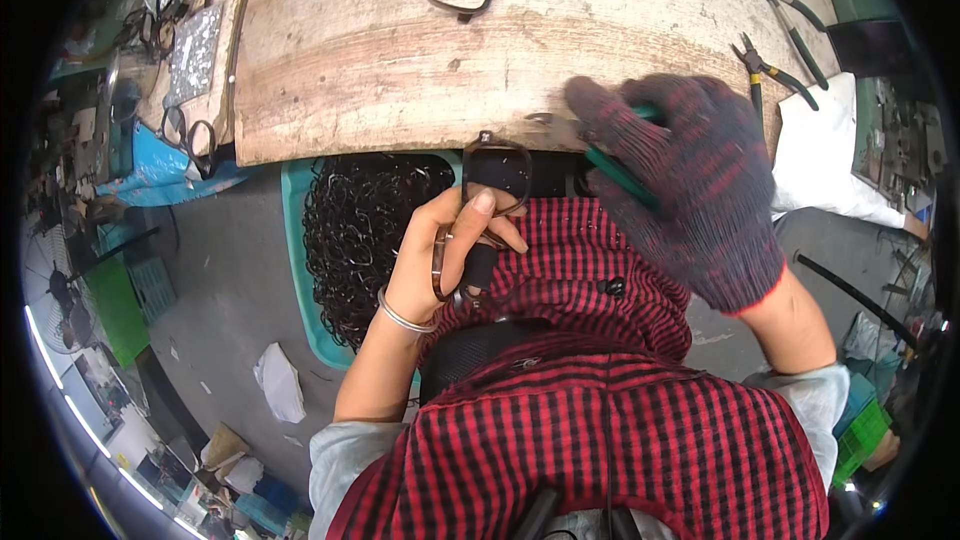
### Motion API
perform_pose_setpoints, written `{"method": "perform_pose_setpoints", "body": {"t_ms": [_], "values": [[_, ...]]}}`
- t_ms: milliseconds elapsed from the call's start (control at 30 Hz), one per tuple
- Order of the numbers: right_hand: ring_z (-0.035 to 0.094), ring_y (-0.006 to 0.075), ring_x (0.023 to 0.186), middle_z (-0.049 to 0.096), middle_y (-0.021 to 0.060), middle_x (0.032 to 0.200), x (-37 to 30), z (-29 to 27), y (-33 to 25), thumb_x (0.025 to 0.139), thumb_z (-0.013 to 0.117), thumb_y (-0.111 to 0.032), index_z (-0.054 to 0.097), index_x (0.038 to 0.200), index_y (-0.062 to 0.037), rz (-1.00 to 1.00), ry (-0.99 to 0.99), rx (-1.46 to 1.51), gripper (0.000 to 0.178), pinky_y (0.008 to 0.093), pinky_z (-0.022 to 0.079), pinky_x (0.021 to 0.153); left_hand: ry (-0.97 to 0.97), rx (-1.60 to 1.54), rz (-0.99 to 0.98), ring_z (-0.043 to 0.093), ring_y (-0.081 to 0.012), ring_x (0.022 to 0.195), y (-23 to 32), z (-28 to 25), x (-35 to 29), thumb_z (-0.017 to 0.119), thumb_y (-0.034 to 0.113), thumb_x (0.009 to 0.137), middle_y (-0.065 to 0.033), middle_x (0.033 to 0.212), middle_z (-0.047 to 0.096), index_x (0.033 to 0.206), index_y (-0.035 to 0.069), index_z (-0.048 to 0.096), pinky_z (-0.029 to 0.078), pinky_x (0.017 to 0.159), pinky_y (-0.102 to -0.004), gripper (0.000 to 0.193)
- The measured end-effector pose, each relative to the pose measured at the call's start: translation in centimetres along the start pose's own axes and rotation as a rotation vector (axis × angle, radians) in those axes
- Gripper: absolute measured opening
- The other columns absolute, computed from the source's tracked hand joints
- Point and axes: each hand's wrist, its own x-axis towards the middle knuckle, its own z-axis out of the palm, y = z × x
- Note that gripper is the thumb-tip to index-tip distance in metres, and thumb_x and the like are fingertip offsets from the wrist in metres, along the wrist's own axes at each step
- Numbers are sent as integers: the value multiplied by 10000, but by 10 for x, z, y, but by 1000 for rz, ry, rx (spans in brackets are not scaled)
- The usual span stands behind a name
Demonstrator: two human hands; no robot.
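Observation:
My bare left hand (440, 245) is closed around a dark brown eyeglass frame (528, 180), holding it just off the table's front edge. One rim stands above the fingers; the rest is partly hidden by the hand. In a dark knitted glove, my right hand (690, 180) grips green-handled pliers (622, 176) just to the right of that frame. Their head is smeared by motion over the table edge, apart from the frame. Another brown eyeglass frame (487, 2) lies farther back on the wooden table (350, 60).
Beneath the table edge, a teal tray (297, 240) holds a heap of dark curly scraps (365, 250). Yellow-and-black cutters (765, 72) and other pliers (790, 25) lie at the right. More eyeglass frames (190, 135) and a clear plastic bag (193, 55) are at the left.

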Motion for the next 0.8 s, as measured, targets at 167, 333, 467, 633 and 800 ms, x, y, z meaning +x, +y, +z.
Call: {"method": "perform_pose_setpoints", "body": {"t_ms": [167,333,467,633,800], "values": [[634,306,1048,652,109,1112,23,25,3,798,805,-268,680,1365,-213,-227,47,-94,583,470,484,936,-73,-7,32,737,-244,846,4,-6,4,513,288,1110,-189,837,749,1087,-89,675,577,832,-335,411],[642,293,1012,653,95,1102,53,27,12,771,783,-283,652,1352,-234,-431,11,-238,598,460,494,907,-78,-71,21,743,-252,826,-4,-10,3,534,288,1099,-195,821,745,1067,-82,669,580,859,-364,395],[624,276,933,635,88,1019,64,23,19,802,753,-317,631,1378,-192,-554,-47,-321,601,447,475,818,-124,-90,14,742,-251,815,-5,-14,5,532,293,1095,-196,807,746,1063,-76,671,561,894,-377,396],[585,254,808,597,83,910,23,29,-18,832,729,-331,620,1376,-106,-208,-117,-339,599,430,430,701,-127,-198,22,751,-229,891,-5,-3,2,499,267,1128,-181,887,755,1137,-72,661,566,876,-344,376],[654,294,879,661,94,977,13,23,-28,815,728,-127,614,1408,-92,0,-73,62,605,441,512,777,-99,-148,6,725,-212,913,-6,1,4,490,248,1126,-161,838,757,1114,-69,673,516,961,-344,367]]}}
